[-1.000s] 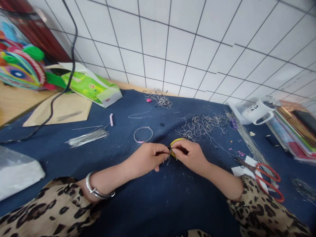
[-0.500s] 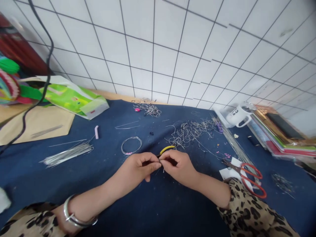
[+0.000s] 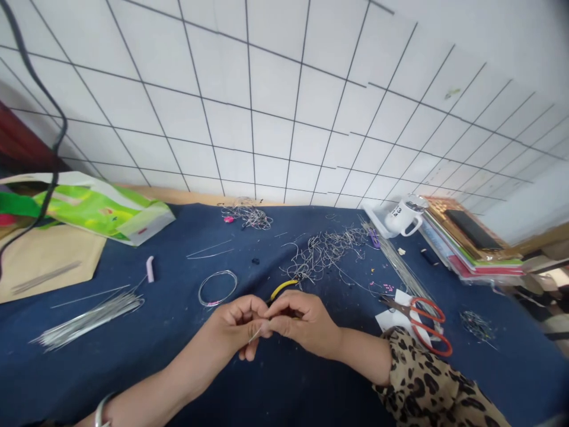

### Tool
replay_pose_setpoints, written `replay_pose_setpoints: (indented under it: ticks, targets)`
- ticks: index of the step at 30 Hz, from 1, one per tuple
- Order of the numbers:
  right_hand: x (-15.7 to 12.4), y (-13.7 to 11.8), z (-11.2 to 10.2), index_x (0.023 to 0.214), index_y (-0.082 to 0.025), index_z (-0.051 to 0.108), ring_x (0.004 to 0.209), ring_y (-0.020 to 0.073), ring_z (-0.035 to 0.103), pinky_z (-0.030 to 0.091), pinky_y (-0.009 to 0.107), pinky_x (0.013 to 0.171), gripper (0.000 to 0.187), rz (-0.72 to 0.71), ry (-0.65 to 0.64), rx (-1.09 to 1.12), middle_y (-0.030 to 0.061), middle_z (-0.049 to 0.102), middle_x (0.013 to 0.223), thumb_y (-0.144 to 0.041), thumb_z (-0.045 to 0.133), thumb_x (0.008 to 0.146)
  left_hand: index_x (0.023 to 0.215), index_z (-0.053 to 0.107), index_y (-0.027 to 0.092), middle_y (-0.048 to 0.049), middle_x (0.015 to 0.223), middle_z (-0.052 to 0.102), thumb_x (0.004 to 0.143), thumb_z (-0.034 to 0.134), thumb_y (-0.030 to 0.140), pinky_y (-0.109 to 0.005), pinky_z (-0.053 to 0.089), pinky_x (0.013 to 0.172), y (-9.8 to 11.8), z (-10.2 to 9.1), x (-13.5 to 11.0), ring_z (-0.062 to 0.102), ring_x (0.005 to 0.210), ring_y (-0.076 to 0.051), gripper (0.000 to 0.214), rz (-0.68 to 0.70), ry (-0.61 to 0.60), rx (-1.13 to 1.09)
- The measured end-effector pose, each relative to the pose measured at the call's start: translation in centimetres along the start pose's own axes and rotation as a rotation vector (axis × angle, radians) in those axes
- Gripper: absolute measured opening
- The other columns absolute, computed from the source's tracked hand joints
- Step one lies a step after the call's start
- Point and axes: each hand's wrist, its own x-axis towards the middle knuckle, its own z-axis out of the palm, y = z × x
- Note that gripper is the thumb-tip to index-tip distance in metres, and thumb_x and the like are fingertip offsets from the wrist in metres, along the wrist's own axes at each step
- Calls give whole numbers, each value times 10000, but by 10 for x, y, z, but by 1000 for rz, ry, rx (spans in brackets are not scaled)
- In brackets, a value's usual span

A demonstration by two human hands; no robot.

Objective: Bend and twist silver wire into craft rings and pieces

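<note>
Near the middle of the cloth, my left hand (image 3: 237, 326) and my right hand (image 3: 306, 323) meet with their fingertips pinched together. A short length of thin wire (image 3: 255, 337) shows at the touching thumbs; its other end is hidden in the fingers. Just behind my hands lies a tool with a curved yellow handle (image 3: 283, 287), the rest of it covered. To the left is a coiled ring of wire (image 3: 219, 289) with small pink beads on its lower edge. A loose tangle of wire (image 3: 322, 254) spreads behind my right hand.
Straight wires (image 3: 91, 317) lie bundled at left, near a lilac tube (image 3: 150, 270). Red-handled scissors (image 3: 431, 326) rest on white paper beside my right sleeve. A white mug (image 3: 402, 219) and stacked books (image 3: 475, 249) stand back right. A green bag (image 3: 102, 207) is back left.
The view has swung right, so the scene sits further left and lower. My hands have drawn closer together, and the thin wire now shows across the left thumb.
</note>
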Motion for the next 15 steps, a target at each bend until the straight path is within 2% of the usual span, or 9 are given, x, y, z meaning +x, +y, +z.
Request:
replay_pose_setpoints:
  ticks: [3, 7, 11, 15]
  targets:
    - [1, -1, -3, 759, -173, 647, 678, 103, 528, 439, 236, 681, 181, -34, -16, -90, 2, 580, 693, -340, 589, 800, 729, 511, 163, 39, 584, 559, 689, 658, 415, -190, 313, 418, 4, 5, -2, 467, 412, -64, 295, -35, -17, 6]
    - [5, 1, -9, 758, -175, 619, 671, 98, 517, 431, 222, 657, 191, -9, -45, -130, -2, 574, 710, -347, 560, 815, 801, 558, 172, 25, 547, 543, 730, 593, 428, -209, 359, 465, 8, 1, -1, 510, 514, -114, 268, -25, 10, 55]
    - [8, 4, -12, 754, -172, 602, 609, 84, 482, 407, 198, 578, 175, 64, -74, -183, -13, 546, 692, -338, 567, 799, 920, 587, 185, 1, 614, 565, 783, 521, 416, -226, 379, 508, 9, -10, 0, 525, 600, -143, 276, 13, 27, 178]
    - [8, 5, -10, 739, -171, 600, 592, 81, 478, 398, 192, 567, 152, 81, -64, -234, -19, 543, 666, -305, 558, 795, 910, 622, 216, -8, 728, 616, 786, 525, 393, -250, 418, 629, 11, -14, 0, 559, 708, -166, 238, 88, 3, 365]
